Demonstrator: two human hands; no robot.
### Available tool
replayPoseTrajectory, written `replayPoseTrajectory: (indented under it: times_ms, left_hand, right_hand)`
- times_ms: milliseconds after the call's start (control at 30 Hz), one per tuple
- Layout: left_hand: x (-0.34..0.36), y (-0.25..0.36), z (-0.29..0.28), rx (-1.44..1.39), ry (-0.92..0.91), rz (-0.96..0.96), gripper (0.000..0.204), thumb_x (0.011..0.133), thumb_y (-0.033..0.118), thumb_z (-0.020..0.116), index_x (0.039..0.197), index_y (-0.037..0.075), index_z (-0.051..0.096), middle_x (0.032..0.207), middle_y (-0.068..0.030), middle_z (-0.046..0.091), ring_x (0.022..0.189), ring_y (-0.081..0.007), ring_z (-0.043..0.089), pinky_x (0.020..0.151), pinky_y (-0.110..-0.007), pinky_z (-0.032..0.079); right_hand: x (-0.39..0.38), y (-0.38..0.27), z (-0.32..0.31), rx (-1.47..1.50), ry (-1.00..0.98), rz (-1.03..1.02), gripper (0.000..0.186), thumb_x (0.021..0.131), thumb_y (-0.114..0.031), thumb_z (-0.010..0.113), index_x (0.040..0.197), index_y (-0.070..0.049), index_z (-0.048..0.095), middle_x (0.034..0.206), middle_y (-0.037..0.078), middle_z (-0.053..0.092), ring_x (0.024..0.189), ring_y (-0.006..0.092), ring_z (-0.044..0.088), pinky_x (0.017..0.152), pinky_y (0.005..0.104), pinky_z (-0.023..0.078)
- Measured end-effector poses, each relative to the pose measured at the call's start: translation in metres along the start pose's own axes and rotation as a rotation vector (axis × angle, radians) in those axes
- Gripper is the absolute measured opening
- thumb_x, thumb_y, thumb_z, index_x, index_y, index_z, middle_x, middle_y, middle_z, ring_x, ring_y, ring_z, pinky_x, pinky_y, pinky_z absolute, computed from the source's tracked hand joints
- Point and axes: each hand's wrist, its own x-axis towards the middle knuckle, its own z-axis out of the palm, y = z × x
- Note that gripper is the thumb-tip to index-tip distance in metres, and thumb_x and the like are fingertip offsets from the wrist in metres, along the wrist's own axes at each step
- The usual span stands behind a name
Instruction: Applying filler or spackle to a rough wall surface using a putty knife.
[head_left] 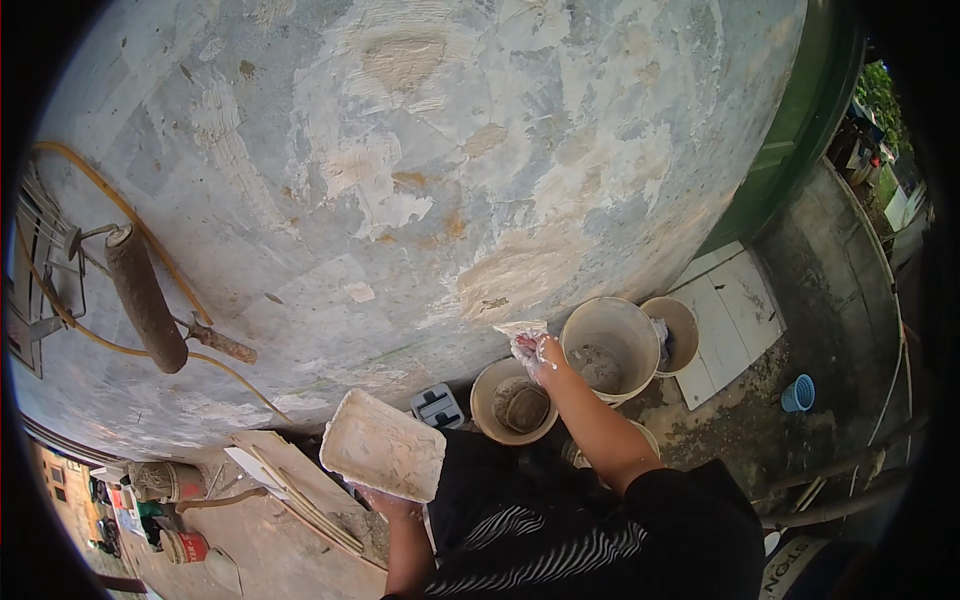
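putty tray (385,447), pale and rectangular, is held up at the lower middle left, tilted so that its smeared inside shows, near the foot of the patched wall (400,200). the left hand (388,503) grasps it from beneath, by its lower edge, the palm mostly hidden; the left forearm rises nearly upright from the lower edge of the view. just right of the tray, a grey plastic case (437,406) lies by the foot of the wall. next comes a bucket (481,402) with a brownish mix inside. above it and slightly to the right, the right hand (537,355), its fingers daubed white, is clenched on a flat blade (521,327) coated with putty; the blade is close to the wall, though whether it touches, i cannot tell. the right arm reaches from a black sleeve (692,500), slanting up and leftward, the forearm passing in front of a large bucket (612,325) that holds greyish stuff. a smaller bucket (682,318) stands just beside that one, then white panels (735,305) lie on the ground, and farther right sits a blue basket (798,394).
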Motion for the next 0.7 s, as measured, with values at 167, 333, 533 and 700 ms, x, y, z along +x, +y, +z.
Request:
replayPoseTrajectory:
  times_ms: [167,333,533,700]
  left_hand:
    - [0.002,-0.009,0.001,0.007,0.025,0.053,0.065,0.092,0.052,0.027,0.14,0.011,0.018,0.139,-0.0139,0.032,0.119,-0.0319,0.044,0.093,-0.046,0.045]
    - [0.009,-0.009,0.003,0.083,0.096,0.045,0.065,0.09,0.051,0.031,0.139,0.009,0.02,0.137,-0.015,0.033,0.117,-0.032,0.046,0.093,-0.046,0.045]
    - [0.019,-0.011,0.01,0.039,0.095,0.038,0.065,0.089,0.047,0.038,0.137,0.007,0.023,0.136,-0.0164,0.036,0.116,-0.0319,0.047,0.094,-0.045,0.043]
    - [0.027,-0.012,0.013,0.015,0.045,0.045,0.064,0.088,0.043,0.043,0.136,0.005,0.025,0.134,-0.0175,0.038,0.115,-0.0318,0.048,0.094,-0.045,0.042]
  right_hand:
    - [0.049,0.0,0.012,0.077,0.046,-0.015,0.02,0.09,-0.009,0.037,0.101,0.003,0.048,0.099,0.019,0.057,0.092,0.0311,0.056,0.086,0.046,0.049]
    - [0.076,-0.014,0.026,0.165,0.066,0.022,0.024,0.09,-0.008,0.033,0.102,0.009,0.046,0.103,0.026,0.054,0.092,0.0348,0.057,0.084,0.0443,0.052]
    - [0.088,-0.03,0.045,0.131,0.108,-0.056,0.024,0.088,-0.005,0.035,0.101,0.012,0.047,0.101,0.027,0.055,0.088,0.035,0.059,0.081,0.0431,0.053]
    - [0.093,-0.033,0.035,0.217,0.099,-0.086,0.025,0.088,-0.007,0.037,0.098,0.013,0.049,0.101,0.028,0.056,0.09,0.0344,0.06,0.084,0.0421,0.052]
